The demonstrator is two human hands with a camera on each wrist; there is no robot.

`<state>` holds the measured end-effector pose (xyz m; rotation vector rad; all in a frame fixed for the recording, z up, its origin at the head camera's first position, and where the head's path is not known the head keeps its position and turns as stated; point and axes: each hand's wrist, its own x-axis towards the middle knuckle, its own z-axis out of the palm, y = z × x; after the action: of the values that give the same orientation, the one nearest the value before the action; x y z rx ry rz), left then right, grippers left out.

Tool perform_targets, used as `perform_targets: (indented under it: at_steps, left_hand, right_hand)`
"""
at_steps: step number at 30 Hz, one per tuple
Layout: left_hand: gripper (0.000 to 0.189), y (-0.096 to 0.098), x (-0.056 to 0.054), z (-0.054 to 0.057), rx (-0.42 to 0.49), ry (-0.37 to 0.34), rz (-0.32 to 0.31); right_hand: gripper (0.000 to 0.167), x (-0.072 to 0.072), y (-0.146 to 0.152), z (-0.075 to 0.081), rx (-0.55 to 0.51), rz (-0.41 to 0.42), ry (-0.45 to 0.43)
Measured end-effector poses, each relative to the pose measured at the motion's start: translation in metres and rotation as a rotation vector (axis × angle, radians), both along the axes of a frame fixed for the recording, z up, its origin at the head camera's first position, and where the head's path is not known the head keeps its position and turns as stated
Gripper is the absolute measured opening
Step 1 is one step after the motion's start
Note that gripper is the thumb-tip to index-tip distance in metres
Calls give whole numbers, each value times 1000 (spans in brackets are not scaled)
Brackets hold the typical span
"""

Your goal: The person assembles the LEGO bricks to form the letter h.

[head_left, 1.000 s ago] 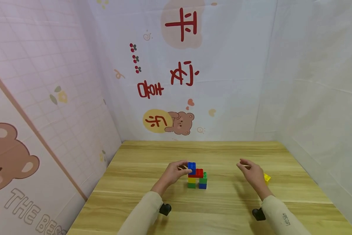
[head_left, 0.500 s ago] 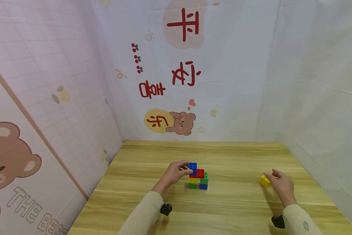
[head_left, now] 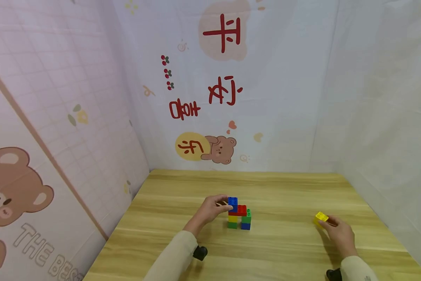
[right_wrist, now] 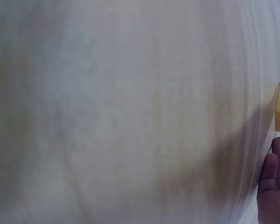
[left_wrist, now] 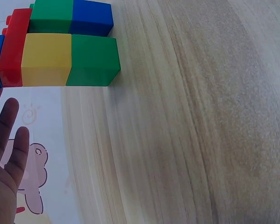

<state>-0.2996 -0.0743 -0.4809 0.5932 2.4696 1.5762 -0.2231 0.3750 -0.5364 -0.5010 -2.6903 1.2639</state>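
A small arch of toy building blocks stands upright on the wooden table. Its left column has a yellow block [left_wrist: 46, 58] over a green block [left_wrist: 94, 60]; its right column has a green block [head_left: 247, 218] over a blue one [head_left: 246, 226]. Across both lies a red block [head_left: 242, 210], topped at the left end by a blue block [head_left: 233, 203]. My left hand [head_left: 211, 208] pinches that top blue block between thumb and fingers. Far to the right, my right hand [head_left: 341, 233] pinches a separate yellow block [head_left: 321, 217]; whether it touches the table I cannot tell.
Bare wooden table [head_left: 280, 234] lies between the arch and my right hand. White printed cloth walls [head_left: 280, 97] close off the back and both sides. A black wrist device [head_left: 200, 253] sits below my left hand.
My right hand has moved right, away from near the arch, and has taken hold of the yellow block. My left hand stays at the top blue block. The head view has shifted slightly.
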Motion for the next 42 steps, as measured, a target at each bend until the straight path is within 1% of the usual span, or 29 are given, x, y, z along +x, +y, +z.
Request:
perform_targets:
  at_steps: [2, 4, 8, 12, 17, 22, 28, 34, 38, 42]
  left_hand:
    - [32, 0, 1, 0, -1, -3, 1]
    - [32, 0, 1, 0, 0, -5, 2]
    - [33, 0, 1, 1, 4, -6, 0]
    - [33, 1, -1, 2, 1, -4, -4]
    - [33, 1, -2, 3, -4, -8, -2]
    - [32, 1, -2, 4, -4, -10, -7]
    - [32, 1, 0, 4, -5, -12, -10]
    - [31, 0, 1, 2, 1, -2, -13]
    - [32, -2, 1, 2, -5, -1, -20]
    - [33, 0, 1, 4, -20, 4, -22]
  right_hand:
    - [65, 1, -1, -1, 23, -13, 19]
    - [63, 1, -1, -1, 31, -30, 20]
    - [66, 1, -3, 1, 13, -51, -1]
    - [68, -2, -8, 7, -3, -37, -6]
    - [70, -7, -22, 19, -31, 22, 22]
    - [71, -19, -48, 40, -78, 84, 50]
    - [68, -35, -93, 63, -156, 196, 88]
    - [56, -47, -145, 82, -182, 328, 165]
    - [48, -50, -171, 89, -189, 394, 188]
    - [42, -50, -183, 91, -155, 443, 203]
